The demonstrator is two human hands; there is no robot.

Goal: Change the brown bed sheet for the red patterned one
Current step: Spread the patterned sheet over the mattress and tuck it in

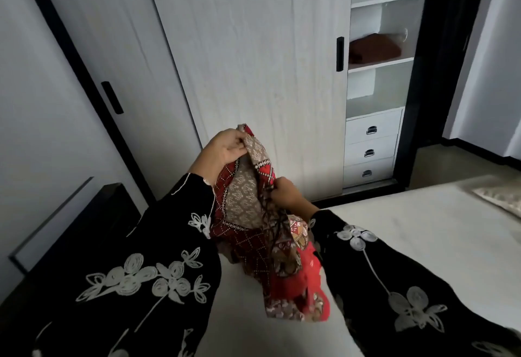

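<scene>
The bunched red-and-beige patterned fabric bed sheet (248, 204) is pinched at its top by the left hand (225, 149) and gripped lower down by the right hand (284, 193). Its bulk is draped below both onto the pale mattress (408, 229). A folded brown bed sheet (375, 49) is seen on the wardrobe shelf (380, 63).

One head-worn wide-angle camera looked forward and down, facing the wardrobe (253, 60), close above the left hand (225, 149) and right hand (286, 194) before it.

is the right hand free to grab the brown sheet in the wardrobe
Probably not: the right hand grips the red patterned sheet, and the brown sheet lies on a shelf well beyond it.
</scene>
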